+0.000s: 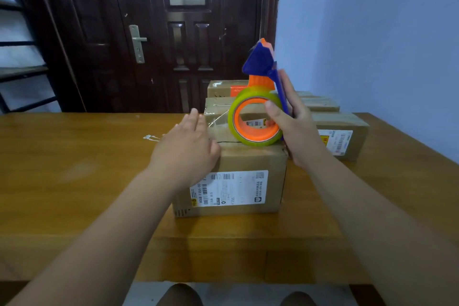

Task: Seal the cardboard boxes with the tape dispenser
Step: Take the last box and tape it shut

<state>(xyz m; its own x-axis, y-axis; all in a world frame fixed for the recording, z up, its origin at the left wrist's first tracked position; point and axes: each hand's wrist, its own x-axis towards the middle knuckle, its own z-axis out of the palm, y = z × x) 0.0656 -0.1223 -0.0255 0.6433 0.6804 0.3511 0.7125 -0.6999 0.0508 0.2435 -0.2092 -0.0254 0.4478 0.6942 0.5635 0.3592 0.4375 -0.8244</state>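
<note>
A brown cardboard box point(248, 161) with a white shipping label on its near side stands in the middle of the wooden table point(74, 169). My left hand point(188, 146) lies flat on the box's top left edge, fingers spread, over a strip of clear tape. My right hand point(293, 129) grips the blue and orange tape dispenser point(258, 107), held upright above the box's top right. Its yellowish tape roll touches the box top, and its blue cutter head points up.
Several more cardboard boxes point(342, 131) sit behind and to the right of the front one. A scrap of clear tape point(151, 137) lies on the table to the left. A dark door point(149, 32) stands beyond the table, a pale wall to the right.
</note>
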